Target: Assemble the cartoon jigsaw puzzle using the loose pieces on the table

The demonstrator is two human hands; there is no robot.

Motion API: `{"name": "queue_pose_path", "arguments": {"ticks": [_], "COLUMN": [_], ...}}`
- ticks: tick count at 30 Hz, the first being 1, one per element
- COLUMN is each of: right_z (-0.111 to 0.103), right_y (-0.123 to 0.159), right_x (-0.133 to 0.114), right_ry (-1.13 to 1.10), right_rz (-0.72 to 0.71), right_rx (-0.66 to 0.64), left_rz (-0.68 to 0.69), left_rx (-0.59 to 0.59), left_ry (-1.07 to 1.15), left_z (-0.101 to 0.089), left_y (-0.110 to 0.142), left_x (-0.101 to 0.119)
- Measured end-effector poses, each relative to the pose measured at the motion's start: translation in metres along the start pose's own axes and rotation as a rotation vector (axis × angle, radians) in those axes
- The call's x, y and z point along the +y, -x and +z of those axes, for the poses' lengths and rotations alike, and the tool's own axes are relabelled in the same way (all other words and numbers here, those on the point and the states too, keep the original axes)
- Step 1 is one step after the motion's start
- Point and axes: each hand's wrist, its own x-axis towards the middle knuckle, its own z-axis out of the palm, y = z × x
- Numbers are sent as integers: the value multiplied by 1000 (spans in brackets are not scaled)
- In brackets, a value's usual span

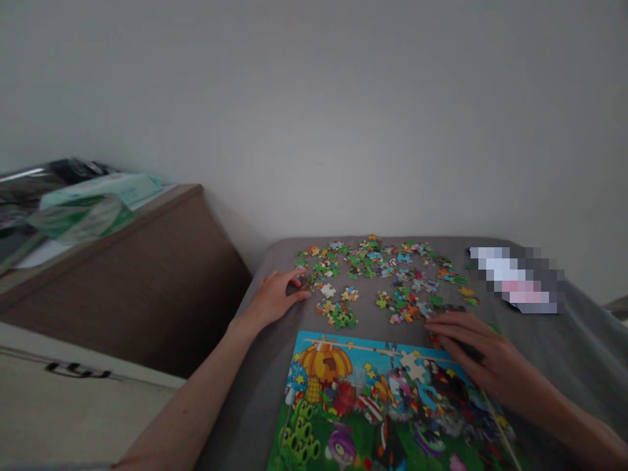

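Observation:
My left hand (277, 297) rests at the left edge of a spread of jigsaw puzzle pieces (328, 263). Its thumb and forefinger are apart, with small pieces between and beside them. My right hand (473, 350) reaches over the right side of the spread, fingers stretched out near a cluster of orange and green pieces (409, 311). A reddish piece shows under those fingers; whether it is touched I cannot tell. In front lies a colourful cartoon puzzle picture (338, 392) with a pumpkin and green plants. A pale loose piece (415, 365) sits on its upper part.
A grey cloth (265, 386) covers the surface. At the right back lies a flat, pixelated object (515, 280). On the left stands a brown cabinet (161, 261) carrying green-white plastic packaging (93, 206). Behind everything rises a plain wall (318, 118).

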Motion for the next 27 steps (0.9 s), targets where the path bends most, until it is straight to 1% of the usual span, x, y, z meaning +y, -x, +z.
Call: {"name": "queue_pose_path", "arguments": {"ticks": [2, 3, 5, 6, 8, 11, 13, 15, 17, 19, 20, 22, 24, 27], "right_z": [2, 3, 6, 6, 7, 7, 7, 7, 8, 8, 8, 8, 7, 6], "right_y": [-1, -1, -2, -2, -2, -3, -3, -4, -4, -5, -5, -5, -5, -5], "right_x": [-5, -8, -12, -13, -15, -14, -13, -11, -10, -10, -10, -11, -12, -12], "right_ry": [-15, -19, -23, -25, -29, -43, -58, -74, -96, -119, -128, -135, -129, -104], "right_rz": [-20, -27, -37, -42, -46, -39, -29, -18, -4, 12, 17, 16, 4, -14], "right_rx": [-6, -16, -39, -47, -57, -59, -57, -58, -51, -41, -36, -40, -44, -51], "left_rz": [9, 14, 16, 13, -6, -1, 29, 54, 57, 59, 65, 88, 80, 17], "left_rx": [51, 90, 153, 159, 125, 69, 61, 85, 142, 163, 141, 55, 20, 39], "left_ry": [43, 30, -55, -107, -178, -187, -173, -161, -159, -152, -142, -93, -66, -75], "left_z": [1, 3, 7, 10, 14, 15, 13, 8, 2, -5, -9, -18, -27, -46], "left_y": [-3, -4, -9, -10, -12, -8, -5, -6, -16, -34, -44, -66, -83, -96], "left_x": [1, 3, 6, 7, 10, 11, 12, 12, 15, 19, 20, 21, 15, -4]}}
